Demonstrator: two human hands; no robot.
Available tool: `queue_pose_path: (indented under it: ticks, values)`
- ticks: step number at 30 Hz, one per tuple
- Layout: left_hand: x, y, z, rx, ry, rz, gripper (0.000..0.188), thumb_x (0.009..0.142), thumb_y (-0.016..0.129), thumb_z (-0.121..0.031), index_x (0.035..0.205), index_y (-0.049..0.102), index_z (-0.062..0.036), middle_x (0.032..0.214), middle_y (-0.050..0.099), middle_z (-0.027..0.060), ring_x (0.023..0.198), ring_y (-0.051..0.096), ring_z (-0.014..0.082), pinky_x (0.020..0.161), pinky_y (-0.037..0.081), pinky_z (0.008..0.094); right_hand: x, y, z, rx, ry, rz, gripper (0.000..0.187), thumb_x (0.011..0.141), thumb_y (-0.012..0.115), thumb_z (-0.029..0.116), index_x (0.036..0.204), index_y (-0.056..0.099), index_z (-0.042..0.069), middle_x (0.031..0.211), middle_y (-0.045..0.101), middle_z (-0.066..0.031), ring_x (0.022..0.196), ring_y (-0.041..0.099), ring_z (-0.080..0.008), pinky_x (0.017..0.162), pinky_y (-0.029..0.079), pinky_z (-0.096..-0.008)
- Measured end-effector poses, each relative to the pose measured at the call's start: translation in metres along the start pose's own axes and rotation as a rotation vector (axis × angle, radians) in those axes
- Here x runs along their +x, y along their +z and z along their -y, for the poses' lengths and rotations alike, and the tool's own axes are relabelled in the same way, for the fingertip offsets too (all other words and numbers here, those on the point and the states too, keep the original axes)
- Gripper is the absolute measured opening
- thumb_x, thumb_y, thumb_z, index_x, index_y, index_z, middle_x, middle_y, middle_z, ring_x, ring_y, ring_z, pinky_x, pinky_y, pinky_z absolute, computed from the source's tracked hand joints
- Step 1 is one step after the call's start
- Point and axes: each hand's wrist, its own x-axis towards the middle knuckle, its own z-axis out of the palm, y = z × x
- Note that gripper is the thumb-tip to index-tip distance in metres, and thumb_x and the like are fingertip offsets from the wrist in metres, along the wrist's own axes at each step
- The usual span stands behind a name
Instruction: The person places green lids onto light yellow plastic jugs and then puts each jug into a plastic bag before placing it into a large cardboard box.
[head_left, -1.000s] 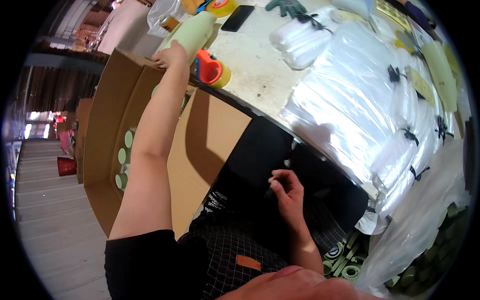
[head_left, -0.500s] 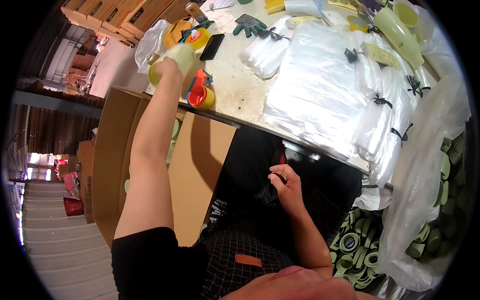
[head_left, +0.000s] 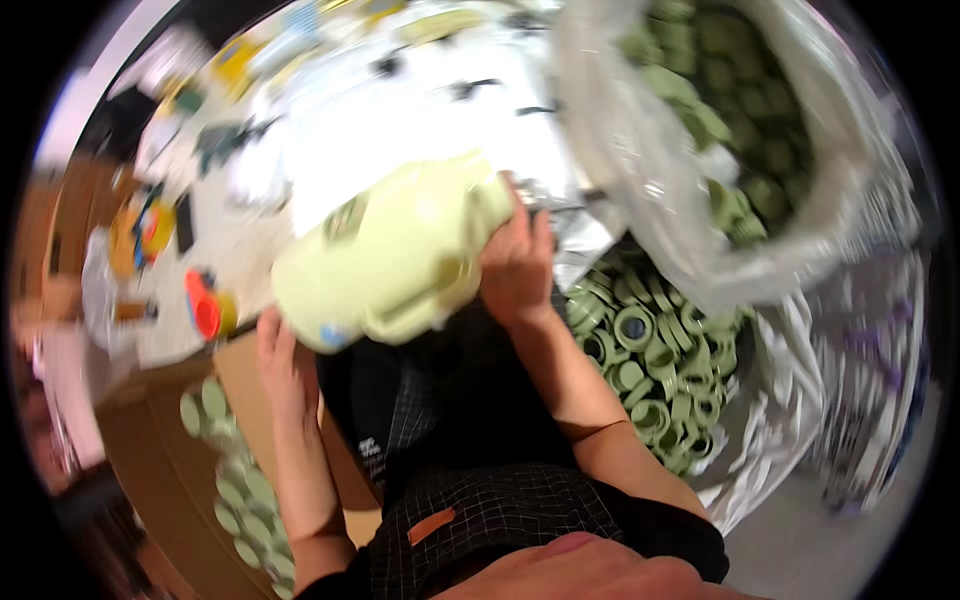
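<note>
A pale green thermos jug point(head_left: 385, 245) lies tilted between my hands above the table's near edge, its side handle facing me. My right hand point(head_left: 518, 262) is closed round its top end, at the right. At the base end, on the left, my left hand point(head_left: 288, 368) cups the jug's lower edge; motion smears its fingers slightly, and the jug hides part of that contact. A blue-and-white mark shows near the base, and a dark label sits on the upper side.
Clear plastic bags point(head_left: 340, 130) cover the table's middle. A red-and-yellow tape dispenser point(head_left: 205, 308) and dark phone point(head_left: 184, 222) stand left. A cardboard box point(head_left: 150, 430) holds pale green round-ended pieces. At right are green ring-shaped parts point(head_left: 650, 370) and a plastic-lined container point(head_left: 660, 230) of green parts.
My left hand has brought the jug from the table's far left to in front of me. My right hand has risen from my lap and taken its top end. The view has turned right.
</note>
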Motion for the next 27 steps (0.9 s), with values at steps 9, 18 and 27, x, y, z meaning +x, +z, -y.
queue_pose_path:
  ticks: [9, 18, 27]
  values:
    - [-0.032, 0.002, 0.039, -0.358, -0.41, 0.172, 0.049, 0.098, 0.056, -0.026, 0.138, 0.05, 0.0015, 0.135, 0.057, 0.0207, 0.117, 0.062, 0.0327, 0.094, 0.055, 0.0506, -0.119, -0.012, 0.086, -1.153, -0.031, -0.078, 0.051, 0.096, 0.06, 0.035, 0.138, 0.05, 0.008, 0.129, 0.059, -0.0106, 0.118, 0.055, -0.0193, 0.098, 0.045, -0.0365]
    - [-0.058, -0.001, 0.006, 0.225, -0.319, 0.582, 0.098, 0.08, 0.074, -0.011, 0.156, 0.014, -0.0081, 0.145, 0.045, 0.0198, 0.14, 0.038, 0.0335, 0.118, 0.026, 0.0462, 0.021, -0.079, 0.317, -2.778, -0.775, -0.431, 0.027, 0.088, 0.065, 0.026, 0.107, 0.071, 0.008, 0.14, 0.051, -0.0143, 0.131, 0.04, -0.0379, 0.109, 0.035, -0.0451]
    - [-0.105, -0.035, 0.029, 1.478, -0.014, 0.745, 0.057, 0.077, 0.074, -0.01, 0.133, 0.059, -0.0099, 0.139, 0.052, 0.02, 0.129, 0.046, 0.0416, 0.111, 0.037, 0.0455, -0.006, -0.067, 0.276, -2.108, -1.033, -0.584, 0.047, 0.089, 0.07, 0.028, 0.123, 0.056, -0.002, 0.124, 0.059, -0.0162, 0.118, 0.055, -0.0324, 0.103, 0.042, -0.0428]
